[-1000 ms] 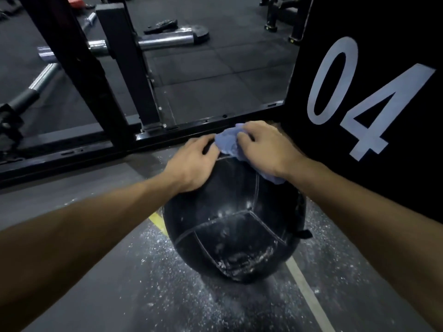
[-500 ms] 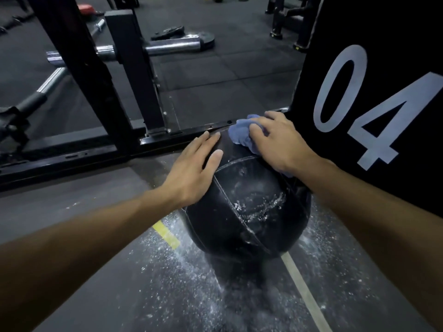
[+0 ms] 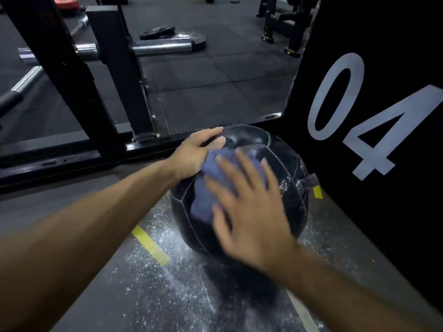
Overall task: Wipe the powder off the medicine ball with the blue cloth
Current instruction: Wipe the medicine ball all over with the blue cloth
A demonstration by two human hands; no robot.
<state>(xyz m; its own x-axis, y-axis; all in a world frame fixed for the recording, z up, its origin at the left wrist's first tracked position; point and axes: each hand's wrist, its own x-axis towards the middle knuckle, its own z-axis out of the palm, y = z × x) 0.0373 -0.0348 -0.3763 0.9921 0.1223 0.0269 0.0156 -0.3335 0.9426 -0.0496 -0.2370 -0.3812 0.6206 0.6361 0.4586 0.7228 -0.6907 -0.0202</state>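
On the powder-dusted floor beside a black panel (image 3: 374, 116), the round black leather medicine ball (image 3: 282, 159) is steadied by the left hand (image 3: 194, 152), fingers spread flat, while the blurred right hand (image 3: 249, 212), fingers straight, presses the crumpled blue cloth (image 3: 211, 188) against its near side.

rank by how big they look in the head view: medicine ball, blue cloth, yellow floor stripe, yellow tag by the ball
1. medicine ball
2. blue cloth, partly hidden under the right hand
3. yellow floor stripe
4. yellow tag
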